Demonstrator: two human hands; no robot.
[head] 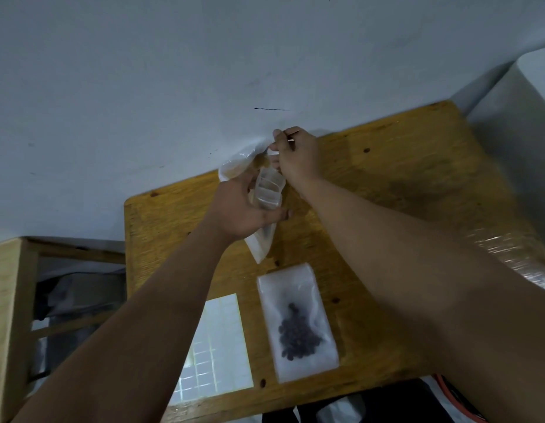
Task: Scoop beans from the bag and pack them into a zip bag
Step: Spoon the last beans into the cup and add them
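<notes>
My left hand point(239, 209) grips a clear zip bag point(266, 206), held upright over the far part of the wooden table point(387, 184), mouth towards the wall. My right hand point(297, 154) is just above the bag's mouth and pinches a small scoop by its thin handle; the scoop itself is mostly hidden behind my fingers. Behind the zip bag leans a clear bag of beans point(240, 164) against the wall. A second zip bag point(295, 325) with dark beans inside lies flat near the table's front edge.
A white sheet of square labels point(216, 346) lies at the table's front left. A plastic-wrapped surface point(515, 254) adjoins the table on the right. A wooden shelf unit point(17, 300) stands to the left. The grey wall point(173, 71) is directly behind.
</notes>
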